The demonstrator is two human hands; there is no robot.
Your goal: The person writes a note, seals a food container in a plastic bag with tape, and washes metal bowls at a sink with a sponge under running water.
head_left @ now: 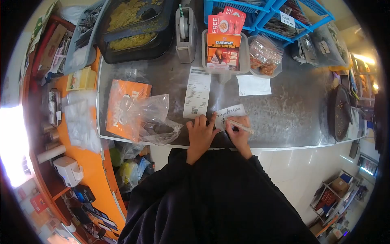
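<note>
My left hand (202,133) lies on the metal table with its fingers spread, between the lower end of a printed receipt (198,87) and a small white paper (232,112). Its index finger touches the left edge of that paper. Handwriting on the paper reads roughly "Naya Aretina", with another mark below it. My right hand (240,134) is closed around a pale marker (245,128), its tip down at the paper. Further up lies a second white slip (254,85). Left of my hands, a clear plastic bag (152,116) partly covers an orange package (128,105).
Along the back stand black trays (134,53) of yellow food, a tape dispenser (186,36), a tub of orange leaflets (223,51), a container of bagged food (265,57) and blue baskets (280,18). A round dark lidded pan (340,112) sits at the right end.
</note>
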